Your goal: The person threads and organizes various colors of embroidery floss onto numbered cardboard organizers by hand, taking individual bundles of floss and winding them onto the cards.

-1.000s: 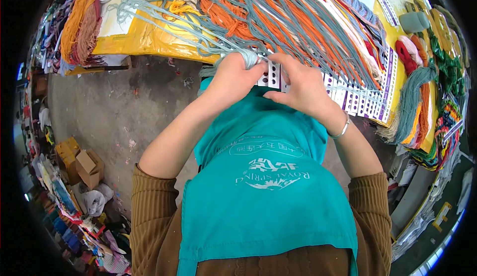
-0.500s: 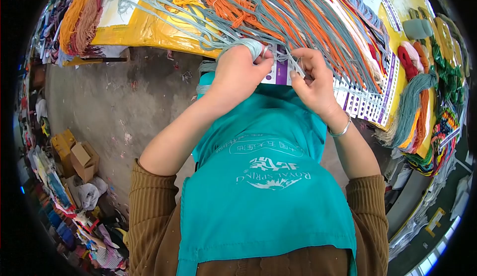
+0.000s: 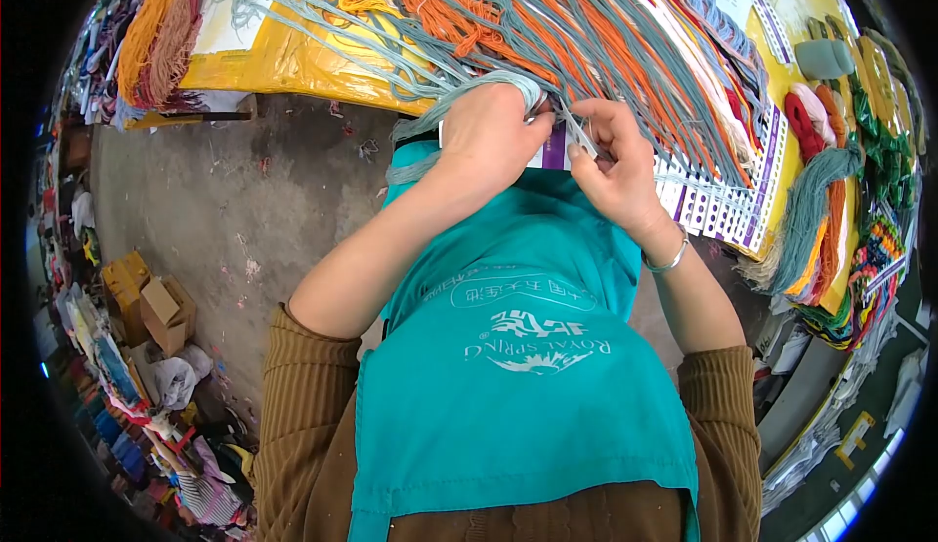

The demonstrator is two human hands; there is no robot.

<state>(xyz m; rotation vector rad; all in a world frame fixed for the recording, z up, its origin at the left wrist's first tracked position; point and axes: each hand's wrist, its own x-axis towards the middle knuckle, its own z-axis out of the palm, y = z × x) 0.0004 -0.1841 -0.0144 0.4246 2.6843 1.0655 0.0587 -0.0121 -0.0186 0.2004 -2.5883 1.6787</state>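
My left hand (image 3: 486,140) is closed on pale blue-green embroidery thread (image 3: 493,81), which loops over its back and trails onto the table. Close beside it, my right hand (image 3: 620,163) pinches light thread strands (image 3: 578,132) between thumb and fingers. A white card with a purple stripe (image 3: 554,149) shows below and between the hands, partly hidden by them. The fingertips of my left hand nearly meet those strands; its exact grip is partly covered.
Long orange threads (image 3: 508,20) and grey-teal threads lie over the yellow-covered table (image 3: 283,71). At right are a punched card (image 3: 718,205) and hanging skeins (image 3: 821,186). Cardboard boxes (image 3: 166,312) stand on the floor at left.
My left hand has shifted right, closer to my right hand, and its fingertips now reach the strands there. My right hand has hardly moved.
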